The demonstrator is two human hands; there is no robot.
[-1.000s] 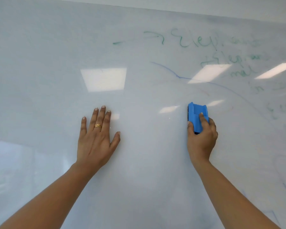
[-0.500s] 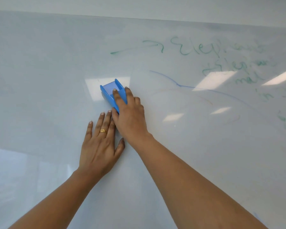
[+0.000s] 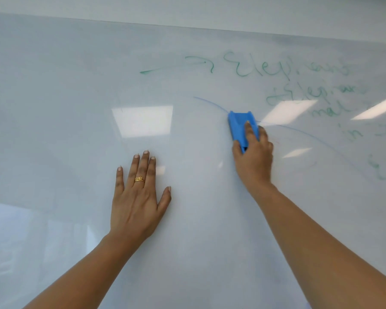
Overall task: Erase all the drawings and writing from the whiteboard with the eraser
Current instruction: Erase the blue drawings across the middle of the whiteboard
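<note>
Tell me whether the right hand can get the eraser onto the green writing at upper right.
Probably yes: the right hand holds the eraser just below the green writing, with only bare whiteboard between them.

We see the whiteboard bearing green writing, perhaps beginning "Elep", a curved blue line with the eraser on it, and the left hand lying flat.

The whiteboard is looking smooth and glossy, mirroring bright light panels. The blue eraser is showing a smooth plastic shell with a dull sheen, and the ring is gleaming like polished gold metal.
</note>
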